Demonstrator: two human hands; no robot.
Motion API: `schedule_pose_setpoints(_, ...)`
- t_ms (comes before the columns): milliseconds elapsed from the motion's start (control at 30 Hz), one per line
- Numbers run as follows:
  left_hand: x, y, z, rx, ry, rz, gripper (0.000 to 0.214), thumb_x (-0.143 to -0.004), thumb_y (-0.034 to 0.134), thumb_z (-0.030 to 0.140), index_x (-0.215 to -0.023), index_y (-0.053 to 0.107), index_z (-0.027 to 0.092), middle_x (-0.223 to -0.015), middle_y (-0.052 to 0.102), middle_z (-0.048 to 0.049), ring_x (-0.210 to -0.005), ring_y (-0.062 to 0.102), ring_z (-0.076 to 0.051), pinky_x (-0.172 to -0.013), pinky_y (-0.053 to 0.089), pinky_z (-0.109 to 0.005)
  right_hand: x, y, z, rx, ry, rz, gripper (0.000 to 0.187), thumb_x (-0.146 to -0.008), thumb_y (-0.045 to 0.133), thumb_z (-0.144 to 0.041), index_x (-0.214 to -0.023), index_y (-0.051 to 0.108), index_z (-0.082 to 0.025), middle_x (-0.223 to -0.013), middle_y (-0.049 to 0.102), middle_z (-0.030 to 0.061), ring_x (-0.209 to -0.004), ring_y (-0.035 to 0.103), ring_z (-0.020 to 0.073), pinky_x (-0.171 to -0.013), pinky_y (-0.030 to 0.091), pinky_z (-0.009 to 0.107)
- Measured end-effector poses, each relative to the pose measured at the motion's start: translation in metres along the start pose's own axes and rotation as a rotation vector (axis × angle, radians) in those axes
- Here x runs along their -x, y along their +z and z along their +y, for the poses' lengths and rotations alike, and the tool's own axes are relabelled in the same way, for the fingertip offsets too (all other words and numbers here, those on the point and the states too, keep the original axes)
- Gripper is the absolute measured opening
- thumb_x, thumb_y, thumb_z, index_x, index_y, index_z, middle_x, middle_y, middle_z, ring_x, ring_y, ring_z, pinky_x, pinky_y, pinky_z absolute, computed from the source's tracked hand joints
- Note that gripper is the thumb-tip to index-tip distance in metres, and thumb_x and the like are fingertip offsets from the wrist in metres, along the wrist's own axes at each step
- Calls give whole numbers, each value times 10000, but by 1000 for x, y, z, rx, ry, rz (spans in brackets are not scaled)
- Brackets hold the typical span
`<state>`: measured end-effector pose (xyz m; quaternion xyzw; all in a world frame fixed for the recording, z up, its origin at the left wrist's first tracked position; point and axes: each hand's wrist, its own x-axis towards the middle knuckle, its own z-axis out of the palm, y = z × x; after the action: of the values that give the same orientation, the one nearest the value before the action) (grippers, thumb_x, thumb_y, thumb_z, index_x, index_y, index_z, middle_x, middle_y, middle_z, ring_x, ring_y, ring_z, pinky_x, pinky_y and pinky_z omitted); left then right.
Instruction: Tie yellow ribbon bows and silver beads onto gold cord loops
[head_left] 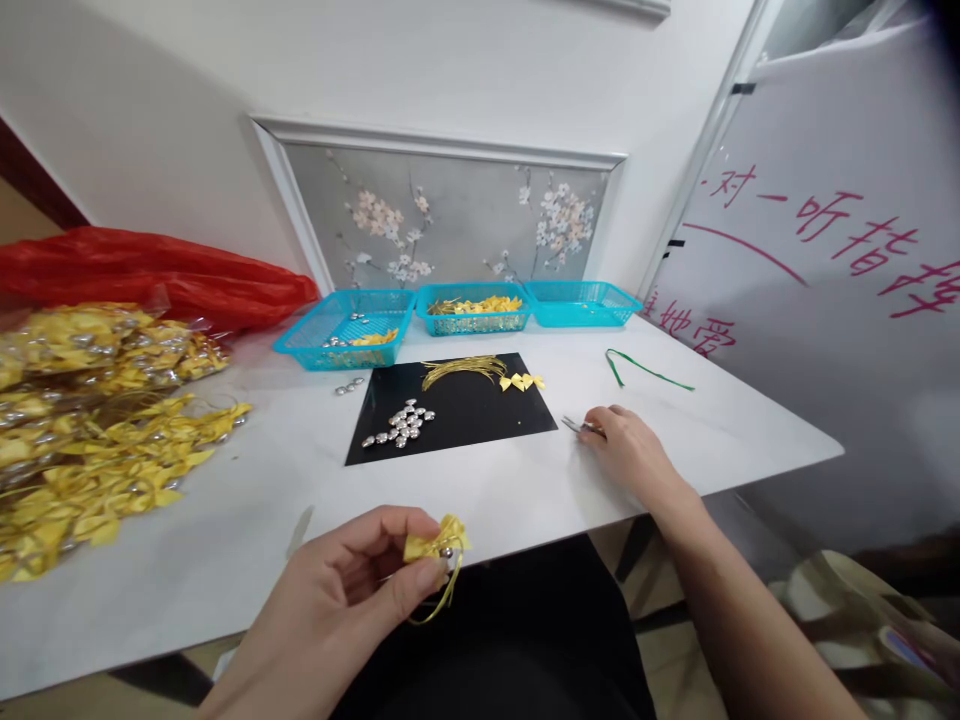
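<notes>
My left hand (360,590) pinches a yellow ribbon bow (435,540) between thumb and fingers, above the table's front edge. A silver bead (447,552) sits against the bow, and a thin gold cord (448,598) hangs from it in a loop. At the right of the black mat (480,425), my right hand (622,445) is closed round a small metal hand tool (574,425) with narrow tips, low over the white table. Its handles are mostly hidden by my fingers. On the mat lie loose silver beads (405,424), a bundle of gold cords (461,370) and several yellow bows (521,382).
Three blue baskets (471,322) stand along the wall, holding bows and beads. A large heap of yellow bow pieces (97,450) and a red plastic bag (165,270) fill the left side. A green ribbon (651,371) lies at right, near a whiteboard (825,330).
</notes>
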<state>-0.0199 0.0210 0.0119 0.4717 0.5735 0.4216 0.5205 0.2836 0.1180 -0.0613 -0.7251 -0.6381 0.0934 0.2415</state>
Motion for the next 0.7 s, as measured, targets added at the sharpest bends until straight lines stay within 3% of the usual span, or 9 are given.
schedule_pose_setpoints(100, 3, 3, 5, -36, 33, 0, 255, -640, 861, 399, -819, 748, 257, -673, 704, 38, -624, 577, -124, -600, 476, -211, 4, 4, -5, 9, -13, 16, 181, -981, 636, -304, -1058, 657, -142, -1087, 668, 65, -1000, 649, 216, -897, 539, 422)
schedule_pose_setpoints(200, -2, 3, 12, -122, 96, 22, 225, -675, 835, 405, -821, 740, 263, -690, 716, 34, -656, 604, -141, -616, 493, -220, 12, 2, -17, -70, -71, 34, 97, -984, 550, -150, -996, 640, -116, -983, 657, 94, -922, 642, 221, -828, 516, 378)
schedule_pose_setpoints(267, -13, 2, 19, -202, 182, 36, 207, -699, 823, 393, -839, 739, 266, -730, 738, 30, -698, 632, -149, -635, 503, -214, 23, -5, -30, -171, -125, 43, 171, -995, 448, -103, -1024, 615, -121, -932, 651, 100, -833, 641, 206, -753, 495, 332)
schedule_pose_setpoints(367, -33, 5, 31, -323, 348, 24, 216, -735, 802, 391, -897, 747, 259, -792, 750, 15, -745, 664, -166, -671, 530, -221, 45, -22, -54, -351, -215, 18, 237, -1069, 348, -252, -1134, 561, -172, -777, 637, 10, -617, 603, 142, -617, 471, 252)
schedule_pose_setpoints(400, -39, 7, 35, -350, 384, 15, 220, -746, 792, 395, -910, 748, 255, -801, 748, 10, -754, 673, -174, -682, 540, -230, 53, -27, -63, -396, -247, 2, 255, -1076, 340, -303, -1094, 570, -193, -733, 622, -16, -564, 575, 126, -582, 456, 236)
schedule_pose_setpoints(467, -46, 14, 40, -380, 412, 8, 223, -767, 774, 405, -928, 744, 255, -835, 757, 0, -786, 692, -191, -710, 556, -244, 67, -37, -79, -572, -362, -34, 281, -1065, 374, -323, -945, 597, -202, -745, 627, -15, -597, 569, 116, -600, 445, 228)
schedule_pose_setpoints(567, -48, 25, 40, -408, 417, 3, 254, -759, 780, 430, -953, 734, 271, -860, 769, 0, -798, 713, -196, -707, 575, -230, 77, -43, -93, -719, -412, -44, 385, -1074, 365, -323, -795, 600, -198, -768, 625, 3, -702, 589, 133, -681, 449, 249)
schedule_pose_setpoints(700, -47, 34, 36, -406, 426, 4, 279, -734, 807, 448, -944, 728, 283, -842, 761, 10, -788, 729, -184, -685, 595, -185, 78, -40, -91, -646, -386, 6, 348, -1066, 393, -333, -1000, 703, -191, -826, 618, 26, -728, 591, 154, -679, 442, 277)
